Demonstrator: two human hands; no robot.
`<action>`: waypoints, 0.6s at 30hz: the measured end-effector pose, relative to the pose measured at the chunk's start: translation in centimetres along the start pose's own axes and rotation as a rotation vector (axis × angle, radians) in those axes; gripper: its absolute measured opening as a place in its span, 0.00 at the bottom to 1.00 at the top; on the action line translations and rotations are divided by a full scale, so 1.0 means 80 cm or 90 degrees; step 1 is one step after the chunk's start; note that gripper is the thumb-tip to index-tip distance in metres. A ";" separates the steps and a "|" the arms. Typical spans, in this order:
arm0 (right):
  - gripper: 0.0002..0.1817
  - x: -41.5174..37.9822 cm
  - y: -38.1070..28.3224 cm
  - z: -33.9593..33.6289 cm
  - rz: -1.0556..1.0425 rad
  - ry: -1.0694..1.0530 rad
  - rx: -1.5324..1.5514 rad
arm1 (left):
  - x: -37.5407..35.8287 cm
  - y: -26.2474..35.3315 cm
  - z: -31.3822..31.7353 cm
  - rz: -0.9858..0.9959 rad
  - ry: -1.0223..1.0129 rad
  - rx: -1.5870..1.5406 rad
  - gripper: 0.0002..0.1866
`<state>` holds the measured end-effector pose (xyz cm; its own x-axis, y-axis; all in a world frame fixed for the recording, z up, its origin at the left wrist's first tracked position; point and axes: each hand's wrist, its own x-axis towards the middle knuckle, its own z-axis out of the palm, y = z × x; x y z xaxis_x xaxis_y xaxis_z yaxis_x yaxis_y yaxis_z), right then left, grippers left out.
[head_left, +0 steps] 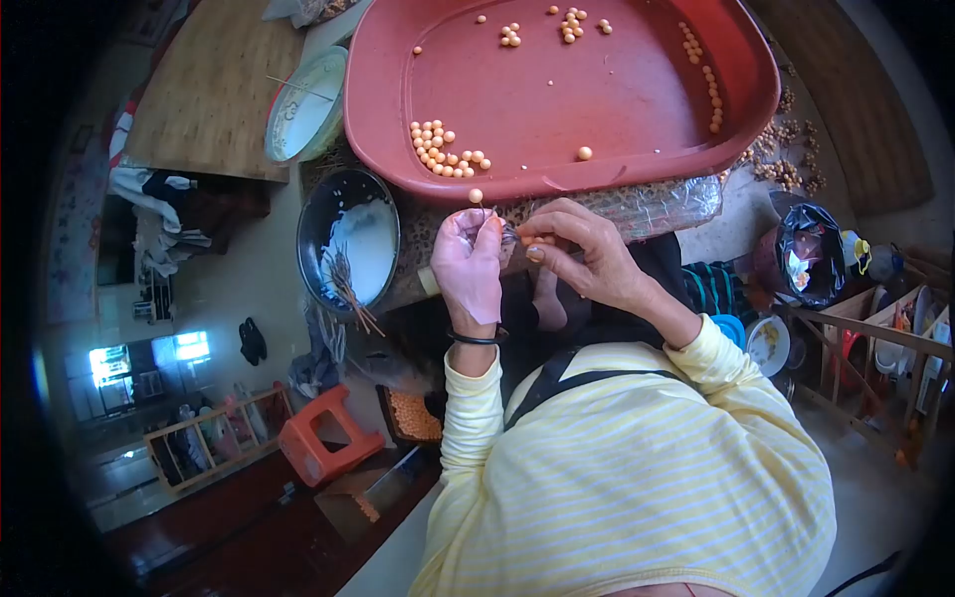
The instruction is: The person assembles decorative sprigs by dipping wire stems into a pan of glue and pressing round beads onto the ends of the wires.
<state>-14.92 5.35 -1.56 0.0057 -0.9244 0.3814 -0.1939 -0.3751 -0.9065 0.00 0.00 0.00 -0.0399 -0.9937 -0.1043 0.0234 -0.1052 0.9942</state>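
Just in front of my body, my left hand (470,267) is closed in a pinch round thin dark stems. One pale orange ball (476,196) stands upright on a stem above its thumb. My right hand (587,254) is close on the right, thumb and fingers pinched together. Small orange balls (538,240) show at its fingertips, partly hidden by the fingers. Beyond both hands lies a large red plastic tub (557,181). A cluster of loose orange balls (438,149) sits in its near left corner, with more scattered towards the far and right sides.
Left of the tub, a black bowl (310,234) holds white material, and a bundle of thin stems (345,284) leans in it. A pale basin (333,95) stands behind. Brown ball clusters (786,159) lie at right, near a black-lined bin (811,254). A red stool (323,438) stands lower left.
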 end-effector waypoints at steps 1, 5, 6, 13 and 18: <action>0.10 0.001 -0.003 0.002 0.007 0.010 0.016 | -0.001 0.001 -0.002 0.002 0.000 -0.005 0.09; 0.09 -0.005 -0.009 -0.010 0.040 0.048 0.030 | -0.009 -0.003 0.004 -0.005 -0.026 -0.043 0.08; 0.09 -0.009 -0.010 -0.013 0.041 0.077 0.016 | -0.013 -0.001 0.004 -0.015 -0.032 -0.036 0.08; 0.08 0.008 -0.005 -0.071 -0.040 0.253 -0.305 | -0.014 0.012 0.004 -0.057 -0.045 -0.041 0.07; 0.05 0.018 -0.004 -0.111 0.057 0.214 -0.697 | -0.010 0.005 0.005 -0.091 -0.106 -0.086 0.06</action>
<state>-23.53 4.72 0.89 -0.2818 -0.8177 0.5019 -0.9303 0.1048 -0.3516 -0.33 0.80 0.48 -0.2165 -0.9497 -0.2263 0.1390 -0.2594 0.9557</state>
